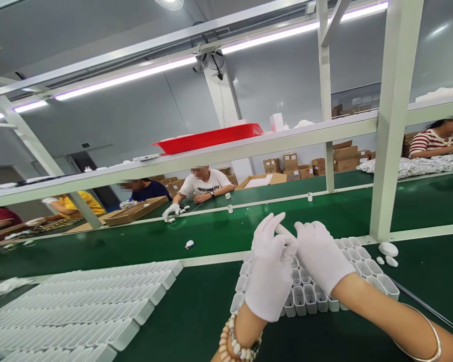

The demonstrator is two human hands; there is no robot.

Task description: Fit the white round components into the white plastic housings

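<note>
My left hand (pixel 270 274) and my right hand (pixel 322 256), both in white gloves, come together above a block of small white open-topped plastic cases (pixel 300 299). Both have bent fingers that meet at the tips. A pale sliver shows between them, but white glove against white hides what they hold. The cases stand upright in rows below and around the hands, partly covered by them. Right of the block lie metal tweezers (pixel 426 306) and several white rounded pieces (pixel 388 249).
More white cases (pixel 109 322) stand in long rows at the left. Beyond a pale rail runs a green conveyor belt (pixel 136 256) carrying a small white piece (pixel 189 244). A shelf above holds a red tray (pixel 211 138). An upright post (pixel 394 125) rises at the right. Co-workers sit opposite.
</note>
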